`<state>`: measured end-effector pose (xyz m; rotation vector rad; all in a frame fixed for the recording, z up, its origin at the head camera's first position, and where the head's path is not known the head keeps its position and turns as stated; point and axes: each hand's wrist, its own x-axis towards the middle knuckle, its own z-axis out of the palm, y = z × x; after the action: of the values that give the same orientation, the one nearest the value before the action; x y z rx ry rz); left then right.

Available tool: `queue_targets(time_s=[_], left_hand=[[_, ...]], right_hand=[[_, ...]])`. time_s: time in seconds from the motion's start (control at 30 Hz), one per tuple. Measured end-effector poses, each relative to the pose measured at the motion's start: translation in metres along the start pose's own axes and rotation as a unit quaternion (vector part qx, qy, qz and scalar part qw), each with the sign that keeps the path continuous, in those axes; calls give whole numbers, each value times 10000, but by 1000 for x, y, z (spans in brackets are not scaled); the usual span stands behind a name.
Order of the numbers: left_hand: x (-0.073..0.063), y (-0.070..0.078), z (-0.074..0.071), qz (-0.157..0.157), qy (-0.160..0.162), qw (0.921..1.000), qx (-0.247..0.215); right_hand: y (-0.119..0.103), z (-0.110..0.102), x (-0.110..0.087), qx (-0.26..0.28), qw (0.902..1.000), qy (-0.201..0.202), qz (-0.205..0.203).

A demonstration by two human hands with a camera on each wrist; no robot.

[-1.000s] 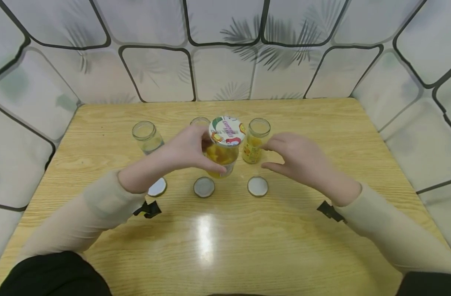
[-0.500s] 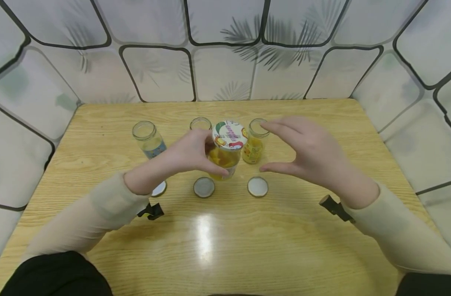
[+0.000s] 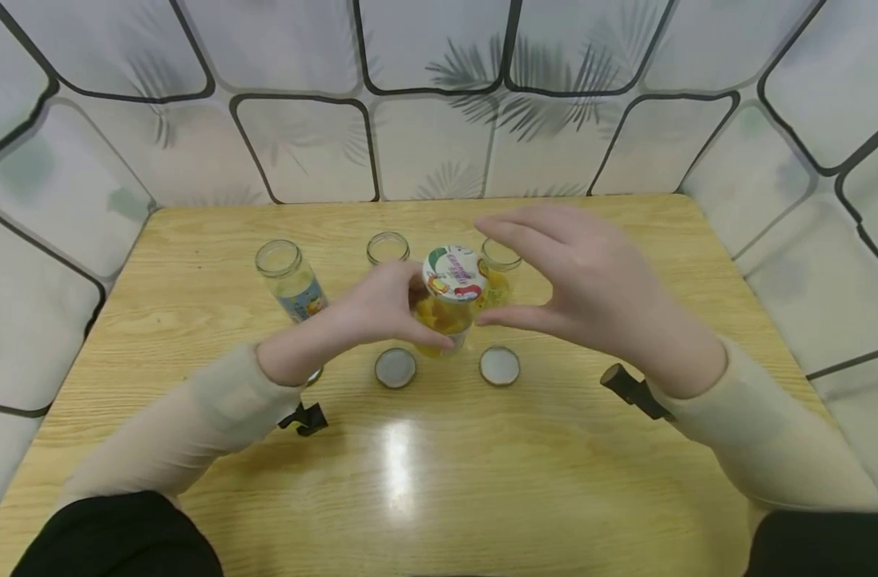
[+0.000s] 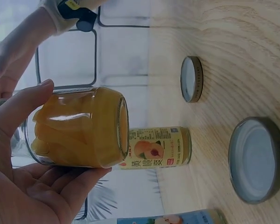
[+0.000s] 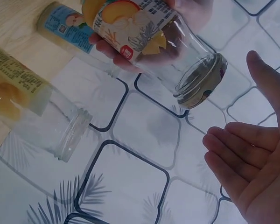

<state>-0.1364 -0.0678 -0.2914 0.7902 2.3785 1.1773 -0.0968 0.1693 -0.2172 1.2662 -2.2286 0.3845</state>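
Observation:
My left hand (image 3: 381, 308) grips a glass jar of yellow peach pieces (image 4: 79, 128), its thumb on one side and its fingers on the other. A colourful printed lid (image 3: 454, 273) sits on the jar's mouth. In the left wrist view the jar's base is off the table. My right hand (image 3: 590, 280) is spread beside the lid, thumb and fingers apart, touching nothing. The right wrist view shows its bare palm and a gap to the lid. Just behind the held jar stands a lidless jar with a yellow peach label (image 5: 30, 93), partly hidden by the right hand.
A lidless blue-labelled jar (image 3: 302, 298) stands at the left. Another open jar (image 3: 388, 247) is mostly hidden behind my left hand. In front lie a lid (image 3: 395, 368), a second lid (image 3: 500, 365) and a third lid (image 3: 315, 375) partly covered by the left wrist.
My right hand has spread its fingers wider, then moved left toward the held jar's lid. The left hand has carried the jar slightly right and nearer to me.

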Motion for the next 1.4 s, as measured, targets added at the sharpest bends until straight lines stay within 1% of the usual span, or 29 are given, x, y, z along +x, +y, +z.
queue_targets(time_s=[0.13,0.3,0.37,0.5,0.6,0.67,0.77,0.93,1.1,1.23,1.4], left_hand=[[1,-2,5,91,-46,9999,-57],[2,-1,10,195,-118,9995,-220],[2,-1,12,296,-119,9992,-256],[3,-3,16,457,-121,9976,-499],[3,-4,19,494,-129,9962,-699],[3,-4,21,510,-110,9958,-750],[3,-4,22,479,-64,9956,-797],[2,-3,21,265,88,9958,-876],[3,-3,20,82,239,9969,-751],[3,-5,20,37,316,9971,-684],[4,-6,19,126,335,9982,-487]], right_hand=[[-3,7,7,102,9999,-18,-76],[-3,17,10,232,9995,-199,1],[-3,19,10,302,9992,-258,42],[-3,24,9,406,9982,-414,159],[-2,27,8,428,9976,-496,211],[-1,29,7,440,9974,-529,231],[-1,31,8,439,9970,-577,276],[-1,34,9,440,9960,-655,417],[-1,37,12,557,9941,-760,530],[2,39,15,816,9916,-842,545],[4,41,15,1159,9892,-775,457]])
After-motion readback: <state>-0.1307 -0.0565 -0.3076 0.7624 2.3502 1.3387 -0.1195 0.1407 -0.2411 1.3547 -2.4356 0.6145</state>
